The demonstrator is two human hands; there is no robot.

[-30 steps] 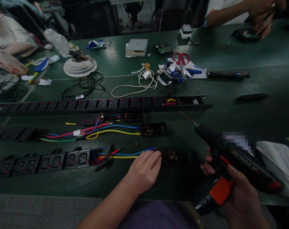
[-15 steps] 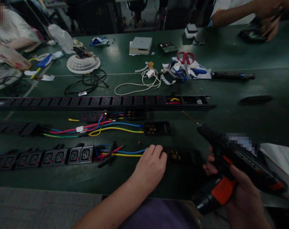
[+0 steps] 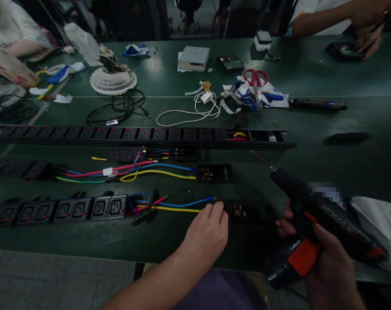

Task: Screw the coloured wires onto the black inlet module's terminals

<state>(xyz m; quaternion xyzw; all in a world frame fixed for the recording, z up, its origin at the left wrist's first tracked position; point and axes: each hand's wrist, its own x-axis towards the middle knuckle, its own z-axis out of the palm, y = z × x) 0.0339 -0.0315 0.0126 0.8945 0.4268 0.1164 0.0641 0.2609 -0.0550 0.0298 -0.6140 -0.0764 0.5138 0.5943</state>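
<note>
My left hand (image 3: 210, 224) is closed at the end of a yellow wire (image 3: 179, 209), its fingertips hidden from view. Just above the knuckles lies a blue wire (image 3: 189, 205) with a bare ring-like tip. Both wires come from a black socket strip (image 3: 75, 210) on the left. Right beside my fingers is a black terminal housing (image 3: 255, 213) with brass terminals. In my right hand (image 3: 330, 254) I grip a black and orange cordless screwdriver (image 3: 321, 215), its long thin bit pointing up and left, away from the housing.
A small brass screw (image 3: 190, 192) lies above the blue wire. Beyond are a second wired housing (image 3: 214, 173), a long socket strip (image 3: 127, 134), a white cable (image 3: 182, 113), red-handled scissors (image 3: 255, 77) and a fan grille (image 3: 113, 82). Co-workers sit across the green table (image 3: 118, 239).
The blue wire's tip now shows above my left hand, where the fingers covered it before. My left hand has shifted slightly down. My right hand keeps its hold on the screwdriver.
</note>
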